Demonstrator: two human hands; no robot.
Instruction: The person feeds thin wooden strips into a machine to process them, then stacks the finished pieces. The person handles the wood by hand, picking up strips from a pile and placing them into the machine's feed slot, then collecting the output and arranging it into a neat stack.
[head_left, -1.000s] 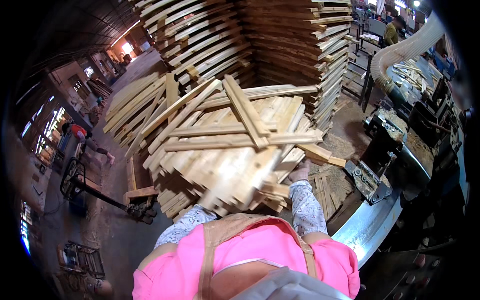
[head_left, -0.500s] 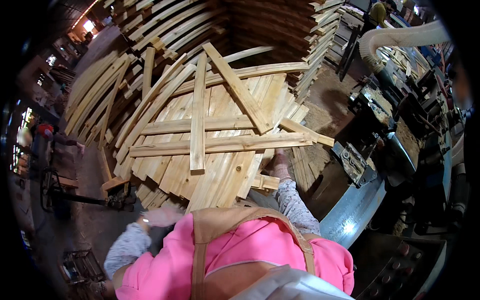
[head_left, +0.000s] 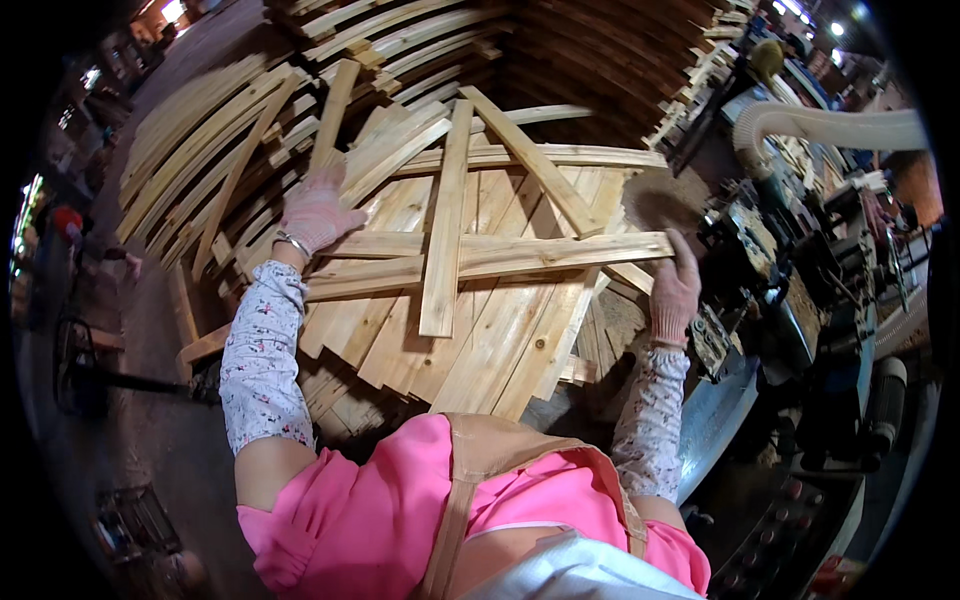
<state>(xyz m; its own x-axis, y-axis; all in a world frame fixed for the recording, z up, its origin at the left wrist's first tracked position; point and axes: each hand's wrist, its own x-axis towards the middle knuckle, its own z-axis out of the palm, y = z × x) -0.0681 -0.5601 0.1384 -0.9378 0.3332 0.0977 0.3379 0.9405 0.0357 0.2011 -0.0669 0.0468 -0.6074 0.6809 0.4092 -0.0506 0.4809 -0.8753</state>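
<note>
Wooden boards lie side by side as a broad layer (head_left: pixel 490 345) in front of me, with several loose boards across it. My left hand (head_left: pixel 318 212), in a pale pink glove, is over the left ends of the loose boards, thumb spread from the fingers. My right hand (head_left: pixel 675 295), gloved too, is at the right end of a long crosswise board (head_left: pixel 560 254). Its fingers stretch up against that end. An upright board (head_left: pixel 447 225) lies over the crosswise one, between my hands. A slanting board (head_left: pixel 530 160) rests farther back.
Tall stacks of slats (head_left: pixel 200 150) rise at the left and back. To the right stand a machine (head_left: pixel 755 250) and a ribbed pale hose (head_left: pixel 830 128). A blue metal surface (head_left: pixel 715 425) is near my right arm. Another person (head_left: pixel 768 62) is at the far right.
My left hand has come up from beside my body to the boards' left ends. My right hand has risen from below the crosswise board to its right end. The view has shifted.
</note>
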